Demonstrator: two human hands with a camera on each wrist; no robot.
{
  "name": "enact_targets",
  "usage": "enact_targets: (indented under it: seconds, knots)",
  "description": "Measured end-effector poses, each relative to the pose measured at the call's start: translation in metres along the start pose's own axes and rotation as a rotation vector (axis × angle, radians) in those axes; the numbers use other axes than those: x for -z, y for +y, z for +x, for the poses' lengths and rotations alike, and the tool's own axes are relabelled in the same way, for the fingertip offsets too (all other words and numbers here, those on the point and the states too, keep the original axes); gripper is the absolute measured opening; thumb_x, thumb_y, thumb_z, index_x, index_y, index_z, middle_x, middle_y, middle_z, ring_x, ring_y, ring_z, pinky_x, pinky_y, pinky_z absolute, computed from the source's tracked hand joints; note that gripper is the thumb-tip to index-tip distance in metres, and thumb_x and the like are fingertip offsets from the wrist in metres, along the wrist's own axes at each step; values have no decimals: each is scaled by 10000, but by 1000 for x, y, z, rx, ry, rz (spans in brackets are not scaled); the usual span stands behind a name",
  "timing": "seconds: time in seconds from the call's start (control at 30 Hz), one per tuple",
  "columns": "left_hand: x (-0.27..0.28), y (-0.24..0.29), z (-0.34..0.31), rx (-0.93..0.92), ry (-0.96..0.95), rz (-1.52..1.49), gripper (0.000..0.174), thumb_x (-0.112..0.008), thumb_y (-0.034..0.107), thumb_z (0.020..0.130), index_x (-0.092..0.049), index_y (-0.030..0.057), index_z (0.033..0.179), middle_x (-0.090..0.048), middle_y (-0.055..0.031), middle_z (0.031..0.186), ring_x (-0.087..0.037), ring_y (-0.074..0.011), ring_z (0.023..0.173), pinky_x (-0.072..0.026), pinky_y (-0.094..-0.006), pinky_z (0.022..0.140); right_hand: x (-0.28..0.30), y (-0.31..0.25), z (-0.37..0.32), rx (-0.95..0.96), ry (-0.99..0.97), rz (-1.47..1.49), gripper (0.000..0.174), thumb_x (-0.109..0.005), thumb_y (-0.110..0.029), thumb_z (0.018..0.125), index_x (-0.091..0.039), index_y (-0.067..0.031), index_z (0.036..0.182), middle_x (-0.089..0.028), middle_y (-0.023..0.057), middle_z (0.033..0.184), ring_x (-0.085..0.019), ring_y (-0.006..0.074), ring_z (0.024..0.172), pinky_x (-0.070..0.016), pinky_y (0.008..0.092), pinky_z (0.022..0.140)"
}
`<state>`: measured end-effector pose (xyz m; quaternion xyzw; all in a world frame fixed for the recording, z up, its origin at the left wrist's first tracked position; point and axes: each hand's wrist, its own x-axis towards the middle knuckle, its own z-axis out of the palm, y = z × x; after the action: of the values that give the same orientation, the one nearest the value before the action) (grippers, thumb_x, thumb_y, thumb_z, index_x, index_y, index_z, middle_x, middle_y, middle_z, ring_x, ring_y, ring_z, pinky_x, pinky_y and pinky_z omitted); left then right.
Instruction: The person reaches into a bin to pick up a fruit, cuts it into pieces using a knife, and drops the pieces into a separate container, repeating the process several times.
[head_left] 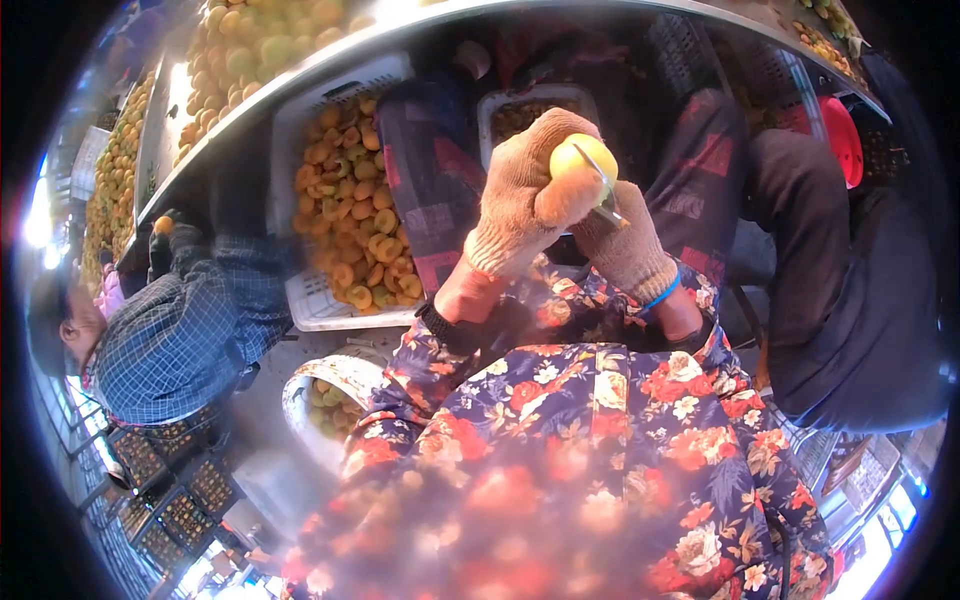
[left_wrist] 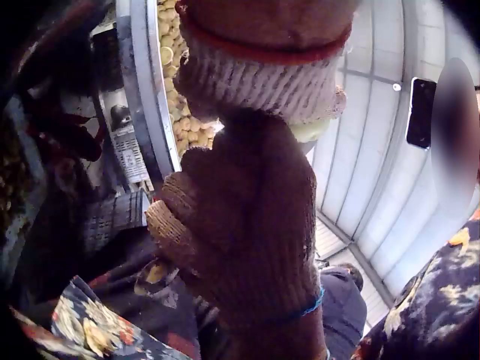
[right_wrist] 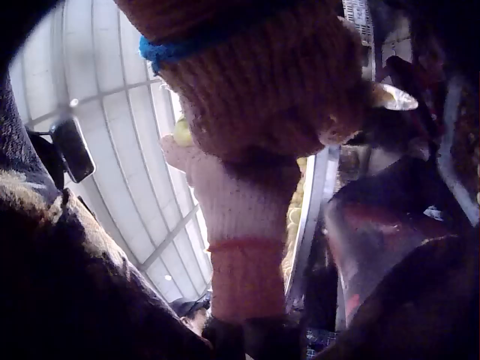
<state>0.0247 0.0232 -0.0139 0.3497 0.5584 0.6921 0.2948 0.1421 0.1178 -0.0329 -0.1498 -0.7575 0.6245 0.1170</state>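
My left hand (head_left: 530, 195), in a tan knitted glove, holds a round yellow fruit (head_left: 570, 160) up in front of my chest. Its fingers and thumb wrap the fruit's near side. Close beside it, my gloved right hand (head_left: 628, 245), with a blue band at the wrist, grips a small knife (head_left: 607, 212). The thin blade lies across the fruit's right side. In the left wrist view a pale sliver of the fruit (left_wrist: 311, 132) shows past the glove. A shiny metal end (right_wrist: 395, 97) sticks out beside the right hand in the right wrist view; the handle is mostly hidden.
To the left stands a white crate (head_left: 300, 300) full of cut orange fruit. Nearer is a white bucket (head_left: 297, 405) with greenish pieces. A metal-edged table (head_left: 440, 18) heaped with fruit curves across the front. People sit at left (head_left: 190, 340) and right (head_left: 830, 290).
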Motion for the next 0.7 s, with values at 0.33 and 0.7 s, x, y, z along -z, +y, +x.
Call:
enact_targets:
  seconds: [0.33,0.7]
  knots:
    - [-36,10,-14,231,63,-439,401,-723,164,762,-565,45,1111,-652,-79,1069,-626,-147,955,-524,-292,835,-15,40,5,368,242,-907,195,-697,-198,776,-636,-63,903,-643,75,813,-633,259,759,-481,357,630]
    - [5,14,-1,-177,-42,510,505,-799,122,698,-552,115,1139,-625,-82,1074,-609,-301,989,-497,-358,872,-1,38,-3,725,7,-1064,233,-621,-310,784,-619,-165,966,-566,-49,884,-551,140,870,-423,359,714]
